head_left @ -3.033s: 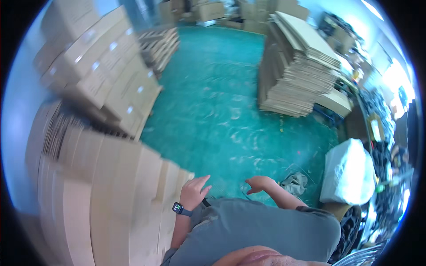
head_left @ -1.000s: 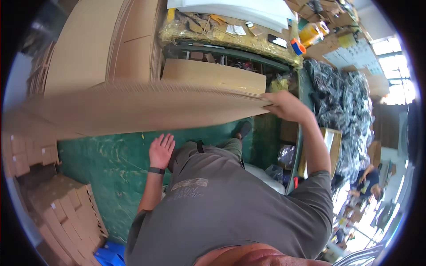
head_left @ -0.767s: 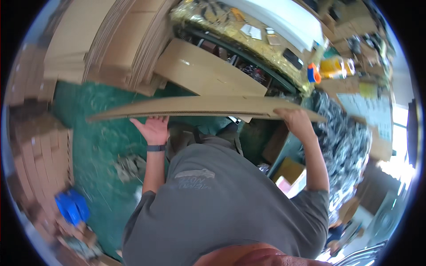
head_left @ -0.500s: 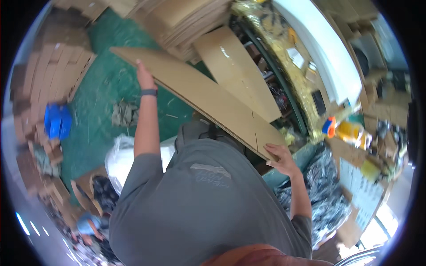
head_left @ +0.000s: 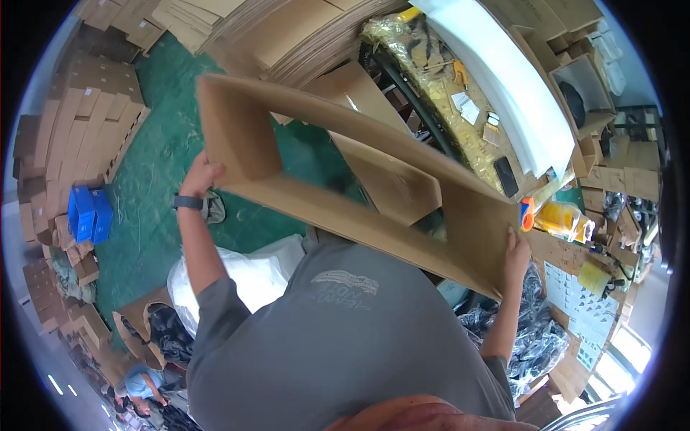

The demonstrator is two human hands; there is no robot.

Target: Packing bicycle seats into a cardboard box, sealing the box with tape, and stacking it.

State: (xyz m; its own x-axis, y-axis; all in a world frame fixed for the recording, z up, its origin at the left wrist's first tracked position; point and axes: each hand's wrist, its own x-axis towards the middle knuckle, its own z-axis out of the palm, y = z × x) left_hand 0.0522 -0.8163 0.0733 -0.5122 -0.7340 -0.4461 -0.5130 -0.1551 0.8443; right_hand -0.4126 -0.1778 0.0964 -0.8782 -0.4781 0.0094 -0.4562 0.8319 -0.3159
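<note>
- The person has a cardboard box [head_left: 345,217] up in front of the waist, opened out into a long four-sided frame, with green floor [head_left: 154,151] showing right through its middle.
- It hangs aslant: the left end sits farther from the body, the right end nearer.
- Left hand [head_left: 203,174]: gripping the box at its near left corner, thumb toward me over the edge, a dark watch strap [head_left: 189,202] on that wrist.
- Right hand [head_left: 516,258]: closed against the right end of the box, fingers up along the outer side (where its thumb goes, I can't tell from here).
- Just beyond that right end sits an orange and blue tape dispenser [head_left: 528,214], with a yellow roll [head_left: 564,221] next to it.
- Past the box stands a cluttered workbench [head_left: 440,80], its top covered in yellowish film; a dark phone [head_left: 506,177] lies on it, and a long white sheet [head_left: 514,100] runs along its far side.
- Flat cardboard [head_left: 287,32] is piled up beyond the left half of the box.
- Off to the left, two blue containers [head_left: 91,214] stand near stacked cartons [head_left: 93,118].
- A white bundle [head_left: 241,276] lies close by the left elbow, and a co-worker [head_left: 146,382] in light blue is well behind.
</note>
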